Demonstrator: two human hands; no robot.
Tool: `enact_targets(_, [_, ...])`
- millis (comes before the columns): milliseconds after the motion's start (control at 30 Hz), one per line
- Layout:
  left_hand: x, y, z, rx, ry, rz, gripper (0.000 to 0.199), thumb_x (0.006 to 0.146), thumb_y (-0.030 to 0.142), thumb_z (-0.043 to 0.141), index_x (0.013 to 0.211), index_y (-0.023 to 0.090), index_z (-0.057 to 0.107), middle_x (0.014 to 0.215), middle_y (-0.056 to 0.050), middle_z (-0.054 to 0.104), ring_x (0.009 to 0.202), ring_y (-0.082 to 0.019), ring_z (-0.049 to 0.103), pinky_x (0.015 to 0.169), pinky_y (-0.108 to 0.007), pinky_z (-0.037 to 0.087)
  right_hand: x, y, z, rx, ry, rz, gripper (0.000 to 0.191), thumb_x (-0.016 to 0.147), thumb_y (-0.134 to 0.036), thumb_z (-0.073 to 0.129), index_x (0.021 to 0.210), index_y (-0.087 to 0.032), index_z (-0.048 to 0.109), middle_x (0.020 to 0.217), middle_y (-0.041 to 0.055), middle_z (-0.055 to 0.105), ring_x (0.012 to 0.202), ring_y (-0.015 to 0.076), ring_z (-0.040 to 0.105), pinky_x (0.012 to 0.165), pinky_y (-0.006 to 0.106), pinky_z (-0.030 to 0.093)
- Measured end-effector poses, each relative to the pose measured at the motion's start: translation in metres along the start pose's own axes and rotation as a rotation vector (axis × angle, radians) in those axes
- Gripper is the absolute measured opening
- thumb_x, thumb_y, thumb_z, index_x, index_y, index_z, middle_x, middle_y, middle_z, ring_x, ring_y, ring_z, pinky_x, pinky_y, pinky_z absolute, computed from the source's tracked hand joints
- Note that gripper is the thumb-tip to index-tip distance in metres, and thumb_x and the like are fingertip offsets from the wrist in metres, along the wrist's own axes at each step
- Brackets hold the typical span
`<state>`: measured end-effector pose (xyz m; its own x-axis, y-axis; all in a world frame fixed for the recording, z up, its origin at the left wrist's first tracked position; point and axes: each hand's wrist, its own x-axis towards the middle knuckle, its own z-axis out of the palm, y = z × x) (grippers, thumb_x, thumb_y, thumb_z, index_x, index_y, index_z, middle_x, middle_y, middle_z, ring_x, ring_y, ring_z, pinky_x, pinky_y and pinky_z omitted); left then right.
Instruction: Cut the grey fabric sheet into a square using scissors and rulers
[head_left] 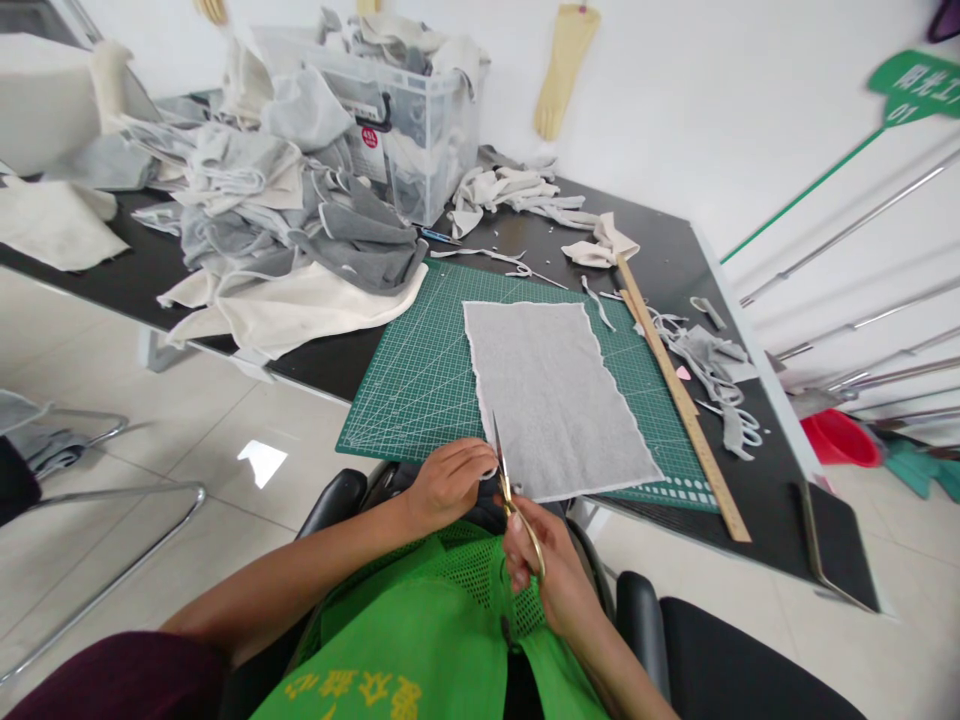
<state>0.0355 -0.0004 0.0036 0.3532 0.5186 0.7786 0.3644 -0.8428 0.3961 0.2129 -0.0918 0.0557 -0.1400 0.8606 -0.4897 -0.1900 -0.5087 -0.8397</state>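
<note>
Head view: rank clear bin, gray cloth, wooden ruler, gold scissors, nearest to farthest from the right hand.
1. Gold scissors: in the right hand.
2. Gray cloth: ahead, mostly on the mat.
3. Wooden ruler: off to the right.
4. Clear bin: far back, to the left.

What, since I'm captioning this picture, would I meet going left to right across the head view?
Cream cloth at the edge, fabric heap, left hand, right hand holding gold-handled scissors, wooden ruler, red container.
</note>
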Motion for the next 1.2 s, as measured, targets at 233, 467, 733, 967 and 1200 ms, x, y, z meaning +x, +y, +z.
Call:
enact_targets(233, [-0.001, -0.001, -0.001, 0.003, -0.009, 0.016, 0.038, 0.090, 0.000, 0.044, 0.118, 0.016, 0.064, 0.106, -0.010, 0.074, 0.108, -0.020, 0.070, 0.095, -0.038, 0.063, 0.003, -0.006, 0.002, -0.037, -0.047, -0.026, 0.046, 0.087, -0.061, 0.072, 0.102, -0.019, 0.061, 0.057, -0.0105, 0.039, 0.042, 0.0064, 0.034, 0.041, 0.019, 0.034])
enact_targets(467, [-0.001, -0.001, 0.000, -0.007, 0.003, 0.035, 0.037, 0.088, 0.000, 0.043, 0.116, 0.013, 0.063, 0.104, -0.012, 0.074, 0.105, -0.021, 0.070, 0.094, -0.039, 0.063, 0.001, -0.002, 0.000, -0.096, -0.141, -0.078, 0.037, 0.094, -0.057, 0.066, 0.097, -0.020, 0.062, 0.060, -0.0097, 0.036, 0.043, 0.0065, 0.034, 0.042, 0.020, 0.038])
enact_targets(733, [-0.001, 0.000, 0.002, -0.053, 0.037, -0.094, 0.034, 0.087, 0.001, 0.043, 0.111, 0.016, 0.063, 0.101, -0.009, 0.073, 0.098, -0.019, 0.070, 0.088, -0.038, 0.064, -0.002, 0.002, -0.002, -0.007, -0.032, -0.005, 0.052, 0.084, -0.062, 0.075, 0.108, -0.018, 0.061, 0.058, -0.0096, 0.044, 0.044, 0.0063, 0.037, 0.043, 0.019, 0.037])
enact_targets(967, [0.002, 0.001, 0.000, -0.025, 0.026, -0.015, 0.034, 0.088, 0.001, 0.044, 0.113, 0.015, 0.062, 0.099, -0.010, 0.073, 0.099, -0.021, 0.070, 0.089, -0.039, 0.064, -0.008, 0.000, -0.002, -0.008, -0.043, 0.002, 0.053, 0.086, -0.062, 0.072, 0.114, -0.018, 0.060, 0.061, -0.0096, 0.044, 0.044, 0.0061, 0.037, 0.042, 0.020, 0.037])
enact_targets(1200, [0.000, 0.000, 0.002, 0.025, 0.025, 0.051, 0.035, 0.085, 0.001, 0.047, 0.115, 0.014, 0.061, 0.102, -0.011, 0.074, 0.103, -0.022, 0.070, 0.091, -0.040, 0.065, -0.010, 0.002, -0.005, -0.060, -0.091, -0.049, 0.046, 0.090, -0.061, 0.069, 0.108, -0.019, 0.061, 0.065, -0.0088, 0.042, 0.043, 0.0056, 0.036, 0.042, 0.020, 0.040])
